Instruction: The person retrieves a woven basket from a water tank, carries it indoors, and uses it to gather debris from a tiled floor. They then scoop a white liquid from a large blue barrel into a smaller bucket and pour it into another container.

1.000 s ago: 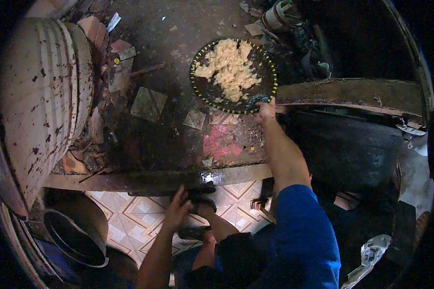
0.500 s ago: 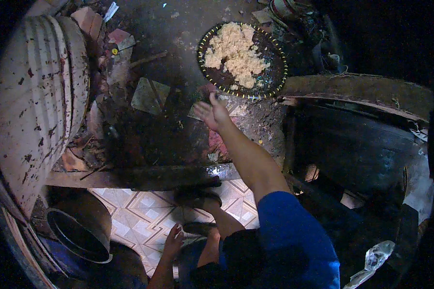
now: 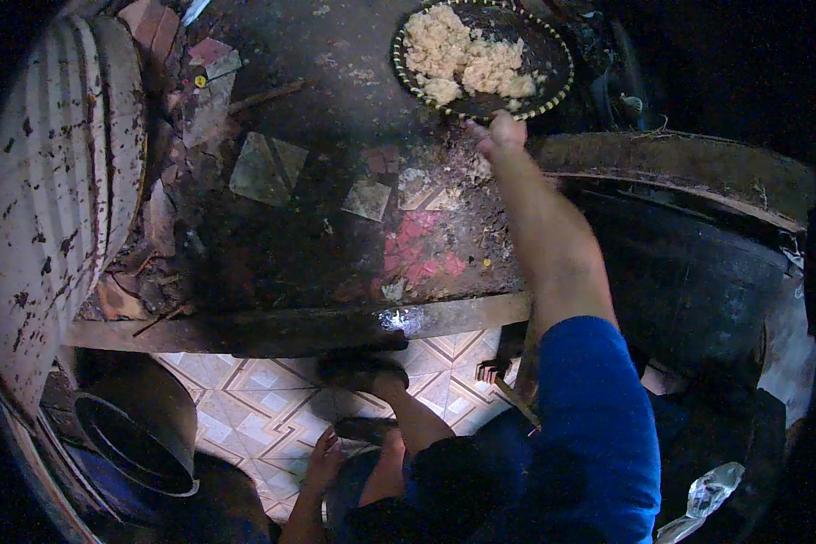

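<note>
2 hands show. I see my right hand [image 3: 499, 134] pinching the near rim of the round tray [image 3: 553, 86] of pale mash [image 3: 462, 56] on the dirty slab [image 3: 335, 236]. My left hand [image 3: 322, 458] rests loose and empty by my knee. I think pulling slow and flat keeps food in.

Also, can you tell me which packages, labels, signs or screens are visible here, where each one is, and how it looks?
Clear plastic bag: lower right corner, beside the blue sleeve; crumpled and see-through, and what it holds cannot be told.
Small yellow round spot: upper left, on the broken tiles by the ribbed white drum; it may be a sticker, too small to tell.
No signs or screens are in view.
</note>
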`<state>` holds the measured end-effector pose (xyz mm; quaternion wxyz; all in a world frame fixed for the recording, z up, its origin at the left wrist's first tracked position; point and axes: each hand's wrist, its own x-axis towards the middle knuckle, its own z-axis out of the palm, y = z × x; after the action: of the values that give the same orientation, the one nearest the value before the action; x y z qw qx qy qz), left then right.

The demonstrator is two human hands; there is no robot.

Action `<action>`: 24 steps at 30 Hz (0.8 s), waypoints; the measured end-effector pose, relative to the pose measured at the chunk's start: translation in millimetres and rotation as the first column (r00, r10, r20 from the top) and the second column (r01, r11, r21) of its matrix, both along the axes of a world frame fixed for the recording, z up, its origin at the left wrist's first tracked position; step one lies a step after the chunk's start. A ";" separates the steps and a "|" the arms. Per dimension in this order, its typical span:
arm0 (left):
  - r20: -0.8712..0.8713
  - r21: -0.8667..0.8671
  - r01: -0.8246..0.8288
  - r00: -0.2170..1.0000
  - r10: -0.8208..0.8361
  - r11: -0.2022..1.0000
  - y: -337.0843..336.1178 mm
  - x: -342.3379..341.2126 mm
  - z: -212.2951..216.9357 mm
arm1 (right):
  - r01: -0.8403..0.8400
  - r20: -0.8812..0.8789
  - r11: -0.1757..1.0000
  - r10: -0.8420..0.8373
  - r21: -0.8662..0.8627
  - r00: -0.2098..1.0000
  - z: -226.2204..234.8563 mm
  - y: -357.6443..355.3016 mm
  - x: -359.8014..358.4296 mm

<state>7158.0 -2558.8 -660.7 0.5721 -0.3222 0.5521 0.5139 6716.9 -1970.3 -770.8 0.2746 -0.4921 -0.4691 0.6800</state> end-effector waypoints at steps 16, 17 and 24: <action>0.035 -0.001 0.168 0.985 -0.167 0.986 -19.1 42.9 25.1 | -0.165 0.419 0.867 -0.055 0.470 0.906 37.2 58.0 27.0; 0.105 0.002 0.205 0.973 -0.205 0.979 -21.1 49.7 35.8 | -0.213 0.419 0.802 -0.050 0.558 0.907 34.9 46.2 38.7; 0.140 -0.004 0.081 0.987 -0.079 0.997 -52.5 96.7 113.5 | -0.768 0.710 0.585 0.422 0.263 0.564 36.2 -125.8 280.8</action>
<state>7254.8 -2611.3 -547.2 0.6279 -0.3376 0.5257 0.4641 6997.7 -2096.1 -734.6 -0.0133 -0.3728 -0.8448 0.3837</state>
